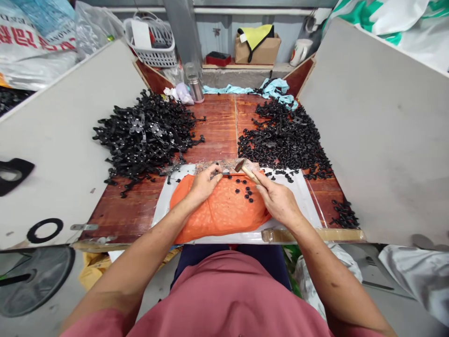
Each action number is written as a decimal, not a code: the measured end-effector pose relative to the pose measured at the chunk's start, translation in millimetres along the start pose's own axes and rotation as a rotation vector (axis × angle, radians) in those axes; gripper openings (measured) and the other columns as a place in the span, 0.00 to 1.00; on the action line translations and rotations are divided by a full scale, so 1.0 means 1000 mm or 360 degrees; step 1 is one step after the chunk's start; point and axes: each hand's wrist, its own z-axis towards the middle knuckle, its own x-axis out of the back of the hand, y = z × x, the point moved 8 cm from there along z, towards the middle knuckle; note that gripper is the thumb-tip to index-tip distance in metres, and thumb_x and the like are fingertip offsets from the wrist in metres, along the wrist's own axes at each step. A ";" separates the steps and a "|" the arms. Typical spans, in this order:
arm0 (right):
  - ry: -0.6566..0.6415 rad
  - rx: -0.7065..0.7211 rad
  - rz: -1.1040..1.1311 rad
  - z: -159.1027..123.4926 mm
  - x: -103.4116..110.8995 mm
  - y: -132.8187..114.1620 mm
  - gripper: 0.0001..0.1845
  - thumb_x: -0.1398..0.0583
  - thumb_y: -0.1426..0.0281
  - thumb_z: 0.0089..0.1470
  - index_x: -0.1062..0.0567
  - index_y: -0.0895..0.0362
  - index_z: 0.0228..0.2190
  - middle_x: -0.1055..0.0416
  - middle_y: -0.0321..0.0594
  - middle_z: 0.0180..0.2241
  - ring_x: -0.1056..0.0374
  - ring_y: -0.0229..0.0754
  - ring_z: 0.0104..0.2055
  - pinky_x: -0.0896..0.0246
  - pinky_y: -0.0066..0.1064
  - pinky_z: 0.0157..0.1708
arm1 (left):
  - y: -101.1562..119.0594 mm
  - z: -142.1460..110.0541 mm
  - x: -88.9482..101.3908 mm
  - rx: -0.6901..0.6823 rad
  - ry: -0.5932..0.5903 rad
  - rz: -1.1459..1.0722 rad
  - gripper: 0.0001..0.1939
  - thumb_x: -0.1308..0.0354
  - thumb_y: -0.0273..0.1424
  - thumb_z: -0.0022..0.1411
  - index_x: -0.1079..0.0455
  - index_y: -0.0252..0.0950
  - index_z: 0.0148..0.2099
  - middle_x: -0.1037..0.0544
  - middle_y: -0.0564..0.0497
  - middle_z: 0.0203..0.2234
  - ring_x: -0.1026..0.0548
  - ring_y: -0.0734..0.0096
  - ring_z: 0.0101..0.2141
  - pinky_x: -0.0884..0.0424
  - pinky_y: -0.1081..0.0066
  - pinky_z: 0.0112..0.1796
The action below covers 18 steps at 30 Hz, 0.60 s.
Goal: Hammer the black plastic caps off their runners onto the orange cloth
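Observation:
My right hand [279, 200] is wrapped round the wooden handle of a hammer [249, 174], whose dark head is raised near the far edge of an orange cloth bundle [217, 210]. Fingers of my left hand [206, 183] pinch a small black plastic part [226, 174] by that same edge, just left of the hammer head. Several round black caps [247, 193] lie loose on the orange cloth between my hands. Behind the bundle is a worn, speckled block [242, 164]. White sheeting [164, 201] lies beneath the bundle.
A tall heap of black plastic pieces [147, 131] covers the table's left side; another heap [284, 135] lies right. Grey panels [379, 121] wall both sides. At the back stand a steel flask [195, 89], a basket [157, 56], a cardboard box [257, 50] and a mug [300, 52].

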 end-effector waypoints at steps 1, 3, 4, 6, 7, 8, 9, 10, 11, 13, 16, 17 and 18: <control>-0.0001 -0.0010 -0.0020 0.000 -0.001 0.002 0.29 0.47 0.65 0.69 0.35 0.43 0.69 0.18 0.43 0.47 0.21 0.52 0.41 0.32 0.38 0.40 | 0.002 0.000 0.001 -0.0033 0.0012 0.0018 0.07 0.44 0.34 0.62 0.29 0.40 0.42 0.32 0.57 0.23 0.40 0.72 0.25 0.47 0.73 0.29; 0.0010 -0.0028 -0.0041 -0.001 -0.002 0.005 0.29 0.46 0.65 0.68 0.34 0.45 0.68 0.18 0.43 0.48 0.21 0.53 0.42 0.32 0.38 0.41 | 0.006 -0.001 0.002 -0.0094 0.0040 0.0094 0.05 0.44 0.33 0.62 0.29 0.40 0.40 0.32 0.57 0.23 0.39 0.72 0.25 0.46 0.73 0.29; 0.0010 -0.0031 -0.0040 -0.002 -0.003 0.006 0.29 0.46 0.65 0.68 0.34 0.45 0.68 0.18 0.43 0.48 0.21 0.53 0.43 0.31 0.38 0.41 | 0.008 -0.001 0.002 -0.0109 0.0042 0.0135 0.05 0.44 0.33 0.62 0.29 0.40 0.39 0.32 0.57 0.23 0.39 0.72 0.25 0.46 0.73 0.29; -0.0015 -0.0013 -0.0023 -0.003 -0.005 0.005 0.29 0.47 0.65 0.69 0.35 0.44 0.68 0.18 0.42 0.49 0.21 0.52 0.43 0.31 0.37 0.41 | 0.011 -0.001 0.001 -0.0119 0.0043 0.0227 0.04 0.44 0.33 0.63 0.29 0.40 0.38 0.31 0.56 0.24 0.38 0.71 0.25 0.46 0.73 0.30; -0.0031 0.0001 -0.0018 -0.004 -0.007 0.004 0.28 0.47 0.65 0.70 0.35 0.43 0.68 0.18 0.42 0.49 0.21 0.51 0.42 0.31 0.37 0.41 | 0.011 0.000 0.001 -0.0118 0.0047 0.0271 0.04 0.44 0.33 0.63 0.28 0.40 0.38 0.31 0.56 0.24 0.37 0.71 0.26 0.47 0.72 0.30; -0.0046 0.0013 -0.0022 -0.004 -0.007 0.004 0.28 0.47 0.64 0.70 0.35 0.43 0.69 0.18 0.41 0.49 0.20 0.51 0.42 0.31 0.36 0.40 | 0.011 0.000 0.001 -0.0115 0.0051 0.0311 0.04 0.44 0.33 0.63 0.28 0.40 0.38 0.31 0.56 0.24 0.37 0.71 0.26 0.47 0.72 0.30; -0.0055 0.0021 -0.0035 -0.005 -0.008 0.003 0.28 0.47 0.64 0.70 0.35 0.42 0.68 0.18 0.40 0.49 0.20 0.50 0.42 0.31 0.36 0.40 | 0.011 0.001 0.001 -0.0111 0.0053 0.0346 0.04 0.43 0.33 0.63 0.28 0.40 0.38 0.31 0.56 0.24 0.36 0.71 0.26 0.47 0.72 0.30; -0.0060 0.0026 -0.0052 -0.005 -0.008 0.002 0.27 0.47 0.64 0.71 0.35 0.41 0.68 0.18 0.40 0.48 0.20 0.50 0.42 0.31 0.36 0.40 | 0.011 0.001 0.001 -0.0107 0.0055 0.0374 0.05 0.43 0.33 0.63 0.27 0.40 0.38 0.30 0.56 0.25 0.36 0.71 0.26 0.46 0.72 0.30; -0.0065 0.0029 -0.0068 -0.005 -0.007 0.001 0.27 0.47 0.64 0.71 0.35 0.41 0.68 0.18 0.40 0.49 0.20 0.50 0.43 0.31 0.36 0.40 | 0.010 0.002 0.001 -0.0102 0.0058 0.0395 0.05 0.43 0.33 0.64 0.27 0.40 0.39 0.29 0.56 0.25 0.35 0.71 0.27 0.46 0.73 0.30; -0.0072 0.0031 -0.0096 -0.004 -0.006 -0.002 0.27 0.47 0.64 0.71 0.34 0.42 0.68 0.18 0.41 0.50 0.20 0.51 0.44 0.30 0.36 0.41 | 0.008 0.003 0.001 -0.0087 0.0066 0.0436 0.06 0.43 0.33 0.64 0.26 0.40 0.40 0.28 0.56 0.25 0.34 0.71 0.27 0.45 0.73 0.30; -0.0038 0.0059 -0.0124 -0.001 -0.002 -0.010 0.27 0.47 0.66 0.71 0.35 0.41 0.68 0.19 0.40 0.52 0.20 0.50 0.45 0.29 0.36 0.42 | 0.005 0.004 0.001 -0.0068 0.0085 0.0487 0.07 0.43 0.34 0.65 0.25 0.41 0.41 0.28 0.56 0.25 0.34 0.71 0.26 0.44 0.72 0.29; -0.0009 0.0075 -0.0132 0.000 0.000 -0.013 0.28 0.47 0.66 0.71 0.36 0.41 0.69 0.19 0.39 0.51 0.20 0.49 0.45 0.29 0.35 0.42 | 0.005 0.004 0.001 -0.0068 0.0091 0.0497 0.07 0.43 0.34 0.65 0.25 0.41 0.41 0.28 0.56 0.25 0.34 0.71 0.26 0.44 0.72 0.29; 0.0023 0.0089 -0.0139 0.001 0.002 -0.016 0.28 0.47 0.66 0.71 0.36 0.41 0.69 0.19 0.39 0.51 0.20 0.48 0.44 0.29 0.35 0.42 | 0.004 0.004 0.000 -0.0075 0.0093 0.0496 0.07 0.43 0.34 0.65 0.25 0.41 0.41 0.27 0.56 0.25 0.34 0.71 0.26 0.43 0.72 0.30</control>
